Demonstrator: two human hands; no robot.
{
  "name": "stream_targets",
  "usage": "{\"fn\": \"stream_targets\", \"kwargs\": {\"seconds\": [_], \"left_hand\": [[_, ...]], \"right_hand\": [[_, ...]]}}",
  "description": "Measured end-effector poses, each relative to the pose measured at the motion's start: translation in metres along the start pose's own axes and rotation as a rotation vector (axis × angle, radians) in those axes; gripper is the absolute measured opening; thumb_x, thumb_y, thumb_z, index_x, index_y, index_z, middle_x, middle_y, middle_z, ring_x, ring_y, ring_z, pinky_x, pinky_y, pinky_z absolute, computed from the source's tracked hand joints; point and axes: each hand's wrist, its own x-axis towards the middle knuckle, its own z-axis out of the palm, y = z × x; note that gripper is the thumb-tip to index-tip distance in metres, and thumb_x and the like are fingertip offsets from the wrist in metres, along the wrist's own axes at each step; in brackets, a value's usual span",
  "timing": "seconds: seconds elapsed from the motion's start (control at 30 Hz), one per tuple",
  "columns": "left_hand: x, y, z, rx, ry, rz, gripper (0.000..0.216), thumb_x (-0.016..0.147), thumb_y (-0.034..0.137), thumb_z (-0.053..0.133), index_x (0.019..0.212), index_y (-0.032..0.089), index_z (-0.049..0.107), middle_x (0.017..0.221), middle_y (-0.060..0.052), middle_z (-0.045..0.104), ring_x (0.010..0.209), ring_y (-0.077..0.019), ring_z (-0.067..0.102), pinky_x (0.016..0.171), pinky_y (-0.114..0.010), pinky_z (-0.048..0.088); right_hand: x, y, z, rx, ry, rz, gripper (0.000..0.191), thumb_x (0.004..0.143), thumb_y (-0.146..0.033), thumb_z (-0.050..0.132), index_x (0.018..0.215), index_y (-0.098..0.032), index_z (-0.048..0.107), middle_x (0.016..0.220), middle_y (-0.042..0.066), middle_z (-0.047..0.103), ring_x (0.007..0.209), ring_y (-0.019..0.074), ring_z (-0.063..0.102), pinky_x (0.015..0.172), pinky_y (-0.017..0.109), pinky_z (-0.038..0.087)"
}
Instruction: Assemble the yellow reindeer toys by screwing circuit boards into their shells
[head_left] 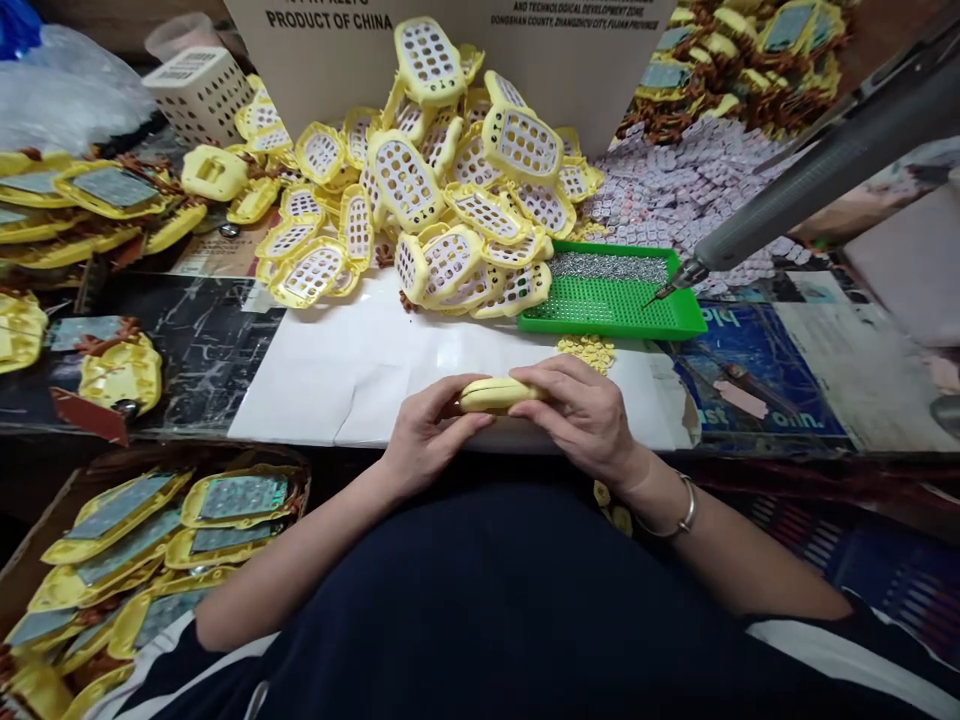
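Note:
Both hands grip one yellow plastic casing (491, 394), held edge-on over the front of the white board (300, 390); a dark seam runs along its side. My left hand (431, 430) pinches its left end between thumb and fingers. At the right end, my right hand (581, 412) presses with fingers above and thumb below. Its faces are turned from view. Just behind my right hand lies a small heap of yellow buttons (587, 352). A green perforated tray (615, 322) with small metal screws (611, 265) stands beyond them.
A heap of yellow casings with white perforated inserts (405, 180) rises behind the board. An electric screwdriver (795, 180) hangs at the right over the tray. Pale small pieces (675, 180) are piled behind it. Lower left, a box (45, 510) holds yellow halves with circuit boards (236, 497).

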Motion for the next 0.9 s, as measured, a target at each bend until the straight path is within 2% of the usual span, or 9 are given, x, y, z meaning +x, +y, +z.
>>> {"fn": "stream_targets", "kwargs": {"seconds": [0.07, 0.13, 0.23, 0.37, 0.43, 0.57, 0.7, 0.8, 0.9], "left_hand": [[-0.001, 0.004, 0.0, 0.08, -0.009, 0.126, 0.026, 0.086, 0.03, 0.061, 0.107, 0.015, 0.061, 0.103, -0.009, 0.073, 0.089, -0.0173, 0.069, 0.08, -0.027, 0.054], [0.0, 0.01, 0.001, 0.217, -0.019, 0.314, 0.022, 0.089, 0.024, 0.057, 0.109, 0.015, 0.059, 0.099, -0.009, 0.073, 0.087, -0.0162, 0.068, 0.079, -0.026, 0.054], [0.002, 0.021, 0.003, 0.447, -0.003, 0.521, 0.024, 0.092, 0.018, 0.051, 0.115, 0.015, 0.055, 0.093, -0.009, 0.071, 0.082, -0.0166, 0.067, 0.072, -0.026, 0.053], [0.003, 0.034, 0.009, 0.679, 0.051, 0.641, 0.02, 0.094, 0.018, 0.045, 0.11, 0.014, 0.055, 0.077, -0.006, 0.068, 0.065, -0.0155, 0.065, 0.059, -0.024, 0.05], [0.003, 0.039, 0.012, 0.735, 0.072, 0.652, 0.017, 0.094, 0.018, 0.045, 0.104, 0.014, 0.058, 0.071, -0.005, 0.067, 0.06, -0.0147, 0.063, 0.055, -0.023, 0.048], [0.003, 0.041, 0.016, 0.766, 0.036, 0.586, 0.022, 0.094, 0.021, 0.045, 0.103, 0.015, 0.063, 0.071, -0.006, 0.07, 0.062, -0.0151, 0.065, 0.056, -0.023, 0.049], [0.006, 0.039, 0.013, 0.457, -0.009, 0.446, 0.02, 0.092, 0.026, 0.052, 0.104, 0.016, 0.065, 0.084, -0.007, 0.074, 0.072, -0.0154, 0.068, 0.065, -0.024, 0.054], [0.011, 0.038, 0.007, 0.175, 0.003, 0.211, 0.021, 0.084, 0.03, 0.065, 0.099, 0.016, 0.067, 0.087, -0.006, 0.074, 0.073, -0.0148, 0.067, 0.069, -0.025, 0.055], [0.02, 0.034, 0.0, -0.197, 0.057, -0.154, 0.027, 0.077, 0.038, 0.07, 0.091, 0.015, 0.067, 0.082, -0.005, 0.073, 0.071, -0.0151, 0.067, 0.066, -0.025, 0.056]], "right_hand": [[0.001, -0.003, -0.005, -0.015, 0.013, -0.012, 0.027, 0.088, -0.034, 0.062, 0.107, -0.016, 0.066, 0.094, 0.011, 0.069, 0.086, 0.0202, 0.064, 0.075, 0.034, 0.054], [0.004, -0.009, -0.01, -0.053, -0.011, -0.063, 0.031, 0.089, -0.038, 0.06, 0.112, -0.017, 0.064, 0.098, 0.012, 0.069, 0.091, 0.022, 0.063, 0.078, 0.038, 0.053], [0.008, -0.018, -0.014, -0.069, -0.04, -0.109, 0.027, 0.092, -0.032, 0.055, 0.114, -0.018, 0.063, 0.094, 0.01, 0.069, 0.086, 0.0211, 0.063, 0.074, 0.038, 0.053], [0.006, -0.025, -0.012, -0.029, 0.049, -0.094, 0.019, 0.091, -0.025, 0.054, 0.105, -0.017, 0.063, 0.081, 0.008, 0.065, 0.074, 0.019, 0.057, 0.067, 0.036, 0.05], [0.003, -0.026, -0.011, 0.031, 0.1, -0.047, 0.014, 0.09, -0.025, 0.056, 0.099, -0.018, 0.063, 0.075, 0.006, 0.061, 0.071, 0.0179, 0.054, 0.063, 0.035, 0.049], [0.003, -0.022, -0.014, 0.146, 0.102, 0.037, 0.009, 0.088, -0.027, 0.059, 0.091, -0.02, 0.064, 0.07, 0.002, 0.057, 0.068, 0.0159, 0.053, 0.061, 0.032, 0.047], [0.009, -0.014, -0.022, 0.199, 0.007, 0.076, 0.016, 0.087, -0.034, 0.063, 0.093, -0.02, 0.067, 0.075, 0.002, 0.062, 0.072, 0.0155, 0.057, 0.067, 0.032, 0.049], [0.011, -0.007, -0.028, 0.224, -0.032, 0.132, 0.024, 0.087, -0.04, 0.063, 0.101, -0.021, 0.066, 0.088, 0.005, 0.068, 0.083, 0.0168, 0.063, 0.075, 0.033, 0.053], [0.006, 0.001, -0.032, 0.099, 0.004, 0.156, 0.04, 0.084, -0.045, 0.064, 0.118, -0.023, 0.061, 0.112, 0.01, 0.066, 0.107, 0.0227, 0.061, 0.091, 0.041, 0.052]]}}
